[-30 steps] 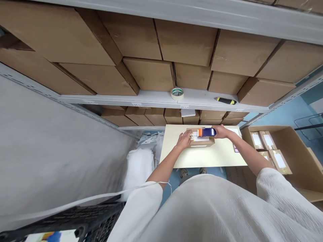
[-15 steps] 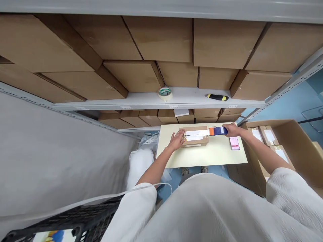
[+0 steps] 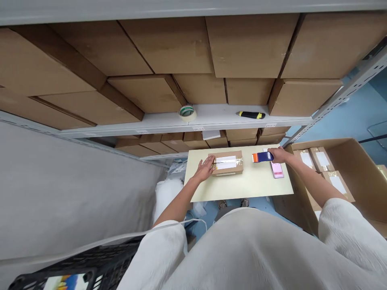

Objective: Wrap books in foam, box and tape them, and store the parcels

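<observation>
A small cardboard box (image 3: pixel 227 171), with a white label and clear tape over its top, lies on the cream-coloured tabletop (image 3: pixel 211 194). My left hand (image 3: pixel 206 167) rests on the box's left end, fingers stretched out and thumb apart. To the right of the box, my right hand (image 3: pixel 277 154) is closed around the handle end of a blue tape dispenser (image 3: pixel 264 156) with an orange front. A gap separates the dispenser from the box. Just below my right hand lies a pink-and-white pad or stack of slips (image 3: pixel 277 170), partly covered by the dispenser and hand.
A large open carton (image 3: pixel 356 161) holding several labelled boxes stands at the right. Above the table, a shelf (image 3: pixel 217 117) bears a tape roll (image 3: pixel 187 113), a utility knife (image 3: pixel 251 115) and stacked cartons (image 3: pixel 242 48). A black crate (image 3: pixel 121 257) is at lower left.
The tape dispenser was at the box's right end and is now apart from it, to the right. My left hand stays on the box. The view has shifted slightly.
</observation>
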Tool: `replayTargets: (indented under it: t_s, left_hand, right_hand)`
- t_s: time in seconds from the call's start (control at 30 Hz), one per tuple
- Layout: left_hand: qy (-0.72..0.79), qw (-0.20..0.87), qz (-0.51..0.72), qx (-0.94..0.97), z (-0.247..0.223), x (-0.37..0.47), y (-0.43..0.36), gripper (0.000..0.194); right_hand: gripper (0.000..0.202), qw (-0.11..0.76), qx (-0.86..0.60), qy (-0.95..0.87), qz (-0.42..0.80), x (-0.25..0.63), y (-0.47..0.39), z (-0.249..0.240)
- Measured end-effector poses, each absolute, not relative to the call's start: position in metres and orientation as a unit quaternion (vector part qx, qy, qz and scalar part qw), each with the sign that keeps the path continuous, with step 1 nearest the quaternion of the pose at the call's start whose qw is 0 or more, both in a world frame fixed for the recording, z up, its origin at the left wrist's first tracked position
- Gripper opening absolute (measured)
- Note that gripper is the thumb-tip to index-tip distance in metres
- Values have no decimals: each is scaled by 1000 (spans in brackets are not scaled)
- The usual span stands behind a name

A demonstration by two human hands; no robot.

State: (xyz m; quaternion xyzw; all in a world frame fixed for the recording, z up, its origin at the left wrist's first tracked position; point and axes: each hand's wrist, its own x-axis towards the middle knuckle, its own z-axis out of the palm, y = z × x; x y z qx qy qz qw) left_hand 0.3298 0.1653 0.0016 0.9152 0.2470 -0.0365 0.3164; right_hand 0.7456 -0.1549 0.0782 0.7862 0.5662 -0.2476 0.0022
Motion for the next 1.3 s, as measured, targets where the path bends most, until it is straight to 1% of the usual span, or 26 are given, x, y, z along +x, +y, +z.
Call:
replayTargets:
  t_s: [0.13,0.33,0.5,0.63,0.83,1.03,1.2,1.3]
  left_hand:
    - [253,321,-45,912,2,332,165,78]
    - [248,334,-18,909,-1,334,158,80]
    - [232,345,-6,910,-2,335,155,87]
    - [229,341,-22,912,-2,335,157,89]
    - [218,353,-16,910,-6,334,158,92]
    - [209,355,-2,911,-9,334,158,92]
    - [214,357,-9,909,-10,334,157,92]
    - [214,359,-9,908,-9,334,157,93]
  right_hand:
    - [37,10,791,560,-248,734,-139,67]
    - [38,87,787,564,-235,707,-105,58]
    - [42,146,780,556,-248,685,-75,63]
    - [51,176,782,528,-280,676,-54,73]
    - [50,202,774,516,-307,673,-37,84]
    - [50,202,779,512,-299,673,-31,84]
    - [57,228,769,535,-265,649,-33,70]
    - [61,199,784,520,-276,641,-44,55]
